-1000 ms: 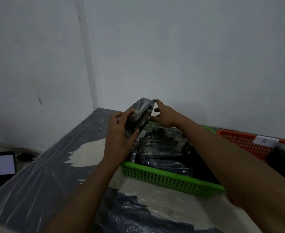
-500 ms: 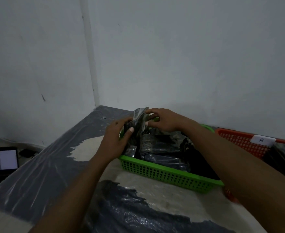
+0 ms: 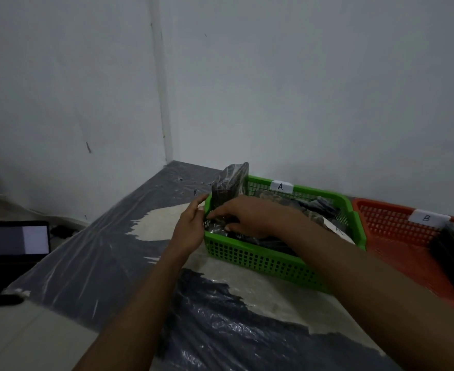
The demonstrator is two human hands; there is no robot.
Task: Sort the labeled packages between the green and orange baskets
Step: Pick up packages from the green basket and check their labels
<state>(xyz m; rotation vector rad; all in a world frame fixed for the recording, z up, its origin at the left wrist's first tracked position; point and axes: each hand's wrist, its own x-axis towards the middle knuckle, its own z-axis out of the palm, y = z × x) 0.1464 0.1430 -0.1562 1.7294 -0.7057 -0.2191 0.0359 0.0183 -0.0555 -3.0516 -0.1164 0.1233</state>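
A green basket with a white tag marked A sits on the table and holds several dark plastic-wrapped packages. One dark package stands upright at the basket's left end. My left hand is at the basket's left wall, fingers against that package. My right hand reaches into the basket's left end, fingers curled on the dark packages there. An orange basket tagged B stands to the right with a dark package inside.
The table is covered in creased dark plastic sheet with pale worn patches. White walls meet in a corner behind. A small lit screen stands off the table at the left, with a cable beside it.
Both hands have lowered the dark package from above the green basket down into its left end, where it now stands upright. The view has shifted right, showing the A tag.
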